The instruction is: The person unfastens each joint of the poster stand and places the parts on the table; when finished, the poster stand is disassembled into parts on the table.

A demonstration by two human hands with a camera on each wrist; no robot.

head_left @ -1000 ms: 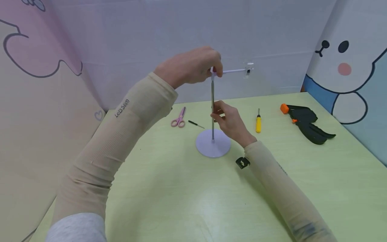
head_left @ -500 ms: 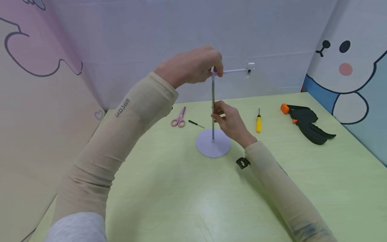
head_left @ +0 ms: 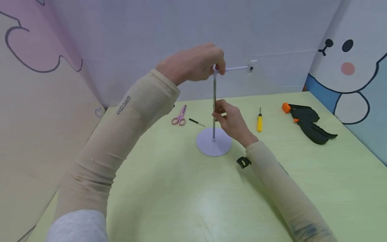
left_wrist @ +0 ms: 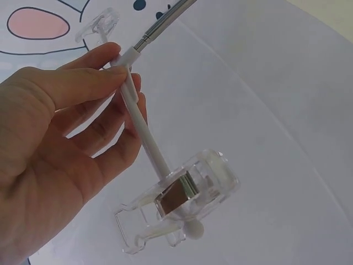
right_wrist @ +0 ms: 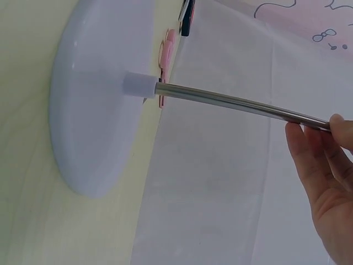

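A person works on a small display stand at a pale green table (head_left: pixel 169 198), both arms in beige sleeves. The left hand (head_left: pixel 193 64) is raised at the top of the stand, thumb and fingers pinching the joint where a thin white arm (head_left: pixel 235 69) branches sideways; the left wrist view shows the fingers (left_wrist: pixel 83 88) curled round that white arm (left_wrist: pixel 146 141), which ends in a clear plastic clip (left_wrist: pixel 182 207) with a metal spring. Lower down, the right hand (head_left: pixel 231 121) grasps the upright metal rod (head_left: pixel 214 97) about midway, fingertips (right_wrist: pixel 317 152) closed on the steel rod (right_wrist: pixel 242 104). The rod stands upright in a white collar on the round lilac base (head_left: pixel 213 145), which sits flat near the middle of the table.

Judged from these views, the step in hand is adjusting the top arm on the rod. It would go best with the right hand holding the rod firm so the base does not lift or tip, while the left turns or slides the joint gently, keeping the pull in line with the rod rather than bending the thin arm.

Pink scissors (head_left: pixel 179 116), a small black screwdriver (head_left: pixel 196 122), a yellow screwdriver (head_left: pixel 259 121) and a black-and-orange clamp (head_left: pixel 308 123) lie along the far side; 1 small black clip (head_left: pixel 243 162) lies by the right forearm.
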